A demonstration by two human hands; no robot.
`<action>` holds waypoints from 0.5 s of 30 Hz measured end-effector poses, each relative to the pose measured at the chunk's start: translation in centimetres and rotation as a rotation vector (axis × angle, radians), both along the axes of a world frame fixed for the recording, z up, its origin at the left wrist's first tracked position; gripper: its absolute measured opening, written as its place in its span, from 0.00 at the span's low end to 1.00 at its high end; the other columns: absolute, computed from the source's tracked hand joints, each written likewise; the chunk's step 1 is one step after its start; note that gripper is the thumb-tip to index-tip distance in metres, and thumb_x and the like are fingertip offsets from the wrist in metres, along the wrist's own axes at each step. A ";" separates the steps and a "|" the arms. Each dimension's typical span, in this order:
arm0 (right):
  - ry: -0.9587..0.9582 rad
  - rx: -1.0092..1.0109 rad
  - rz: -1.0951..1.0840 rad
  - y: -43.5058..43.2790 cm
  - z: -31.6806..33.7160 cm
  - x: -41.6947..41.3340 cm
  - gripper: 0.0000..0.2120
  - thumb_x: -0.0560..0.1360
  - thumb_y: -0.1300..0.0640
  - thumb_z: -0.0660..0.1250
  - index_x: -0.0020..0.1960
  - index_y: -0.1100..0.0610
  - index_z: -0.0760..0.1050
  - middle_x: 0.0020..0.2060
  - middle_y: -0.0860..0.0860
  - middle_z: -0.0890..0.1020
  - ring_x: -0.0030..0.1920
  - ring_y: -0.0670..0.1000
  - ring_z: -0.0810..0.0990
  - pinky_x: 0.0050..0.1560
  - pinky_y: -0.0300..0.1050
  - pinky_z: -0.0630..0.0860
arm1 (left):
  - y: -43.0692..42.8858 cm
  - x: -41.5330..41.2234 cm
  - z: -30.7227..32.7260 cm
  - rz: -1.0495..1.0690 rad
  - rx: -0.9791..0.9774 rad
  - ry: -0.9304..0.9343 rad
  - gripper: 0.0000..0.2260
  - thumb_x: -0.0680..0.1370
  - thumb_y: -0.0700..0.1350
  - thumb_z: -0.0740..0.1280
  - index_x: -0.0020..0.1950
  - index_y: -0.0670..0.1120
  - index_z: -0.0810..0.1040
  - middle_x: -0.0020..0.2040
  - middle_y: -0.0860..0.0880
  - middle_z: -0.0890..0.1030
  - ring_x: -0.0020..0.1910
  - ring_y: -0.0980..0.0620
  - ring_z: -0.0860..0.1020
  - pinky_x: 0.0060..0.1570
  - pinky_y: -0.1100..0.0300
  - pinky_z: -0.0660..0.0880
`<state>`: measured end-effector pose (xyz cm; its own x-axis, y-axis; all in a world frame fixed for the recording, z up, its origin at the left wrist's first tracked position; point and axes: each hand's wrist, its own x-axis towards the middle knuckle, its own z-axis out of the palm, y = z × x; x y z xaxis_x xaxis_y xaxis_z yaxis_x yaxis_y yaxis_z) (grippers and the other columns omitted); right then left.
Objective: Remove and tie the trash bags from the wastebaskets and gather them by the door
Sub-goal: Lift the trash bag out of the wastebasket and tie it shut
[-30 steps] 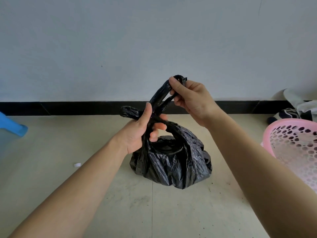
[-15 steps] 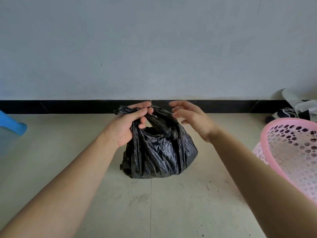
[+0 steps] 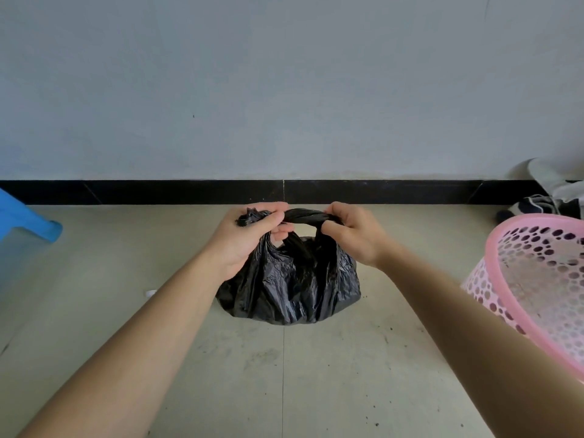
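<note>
A crumpled black trash bag (image 3: 290, 286) rests on the tiled floor in front of the wall. My left hand (image 3: 246, 238) is shut on one twisted end of the bag's top, a short tuft sticking out past my thumb. My right hand (image 3: 350, 232) is shut on the other end. Between the two hands a twisted black strand runs level and taut, above the bag's body. A pink perforated wastebasket (image 3: 534, 279) stands at the right with no bag visible in it.
A blue plastic stool (image 3: 28, 222) stands at the left edge. Clothes or cloth (image 3: 550, 191) lie heaped against the wall at the far right. A black skirting board (image 3: 189, 191) runs along the wall. A small white scrap (image 3: 151, 292) lies on the floor.
One second ago my right hand held a strand high. It then dropped and let go briefly; now both hands grip the top and pull it apart sideways.
</note>
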<state>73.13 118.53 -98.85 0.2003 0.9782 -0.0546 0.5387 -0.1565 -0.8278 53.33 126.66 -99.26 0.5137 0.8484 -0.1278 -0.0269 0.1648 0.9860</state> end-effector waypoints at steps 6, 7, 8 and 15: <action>0.083 -0.105 0.083 -1.1 -0.8 0.6 0.04 0.70 0.50 0.66 0.42 0.49 0.78 0.33 0.53 0.76 0.34 0.52 0.73 0.36 0.50 0.67 | 0.4 -0.9 0.1 0.230 -0.288 -0.342 0.09 0.81 0.34 0.63 0.58 0.36 0.78 0.52 0.40 0.83 0.54 0.44 0.83 0.55 0.53 0.81; 0.109 -0.131 0.100 -1.3 -0.8 0.7 0.06 0.69 0.50 0.67 0.43 0.50 0.78 0.34 0.54 0.77 0.35 0.52 0.73 0.38 0.51 0.67 | 0.4 -1.0 0.3 0.219 -0.302 -0.371 0.09 0.81 0.35 0.62 0.59 0.36 0.78 0.52 0.40 0.83 0.54 0.44 0.83 0.54 0.53 0.81; 0.132 -0.145 0.109 -1.5 -0.7 0.6 0.07 0.69 0.50 0.67 0.44 0.52 0.79 0.35 0.54 0.77 0.37 0.52 0.74 0.40 0.51 0.67 | 0.3 -0.9 0.6 0.211 -0.315 -0.391 0.09 0.82 0.36 0.61 0.59 0.35 0.78 0.52 0.40 0.84 0.54 0.44 0.83 0.54 0.52 0.81; 0.388 -0.231 0.188 -2.3 0.1 0.3 0.19 0.77 0.40 0.65 0.54 0.55 0.83 0.52 0.52 0.86 0.55 0.50 0.84 0.62 0.45 0.73 | -0.4 0.0 2.0 0.185 -0.277 -0.464 0.12 0.83 0.42 0.60 0.60 0.36 0.77 0.53 0.40 0.84 0.53 0.46 0.83 0.52 0.54 0.80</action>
<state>73.46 116.26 -98.77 -0.0564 0.9489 -0.3105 0.2341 -0.2898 -0.9280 53.34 126.30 -97.25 0.4149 0.8965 -0.1553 -0.4998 0.3672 0.7845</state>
